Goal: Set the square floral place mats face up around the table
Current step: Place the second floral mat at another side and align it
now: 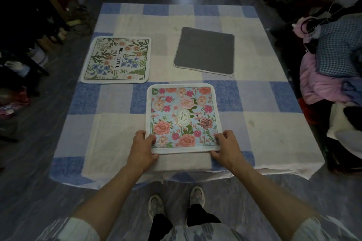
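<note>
Terry-edged pink rose "GARDEN" mat lies face up on the checked tablecloth, its near corners pinched by both hands: left hand, right hand, fingers curled over the hem. Beyond the fingers to the left, the "BEAUTIFUL" mat is face up. Beyond to the right, the grey-backed mat lies face down, skewed. Risk: tugging the held mat could ruck the loose cloth and shift the others.

Three mats on a checked tablecloth

Left hand and right hand pinch the pink floral mat by its near corners; white floral mat face up, grey mat face down.
</note>
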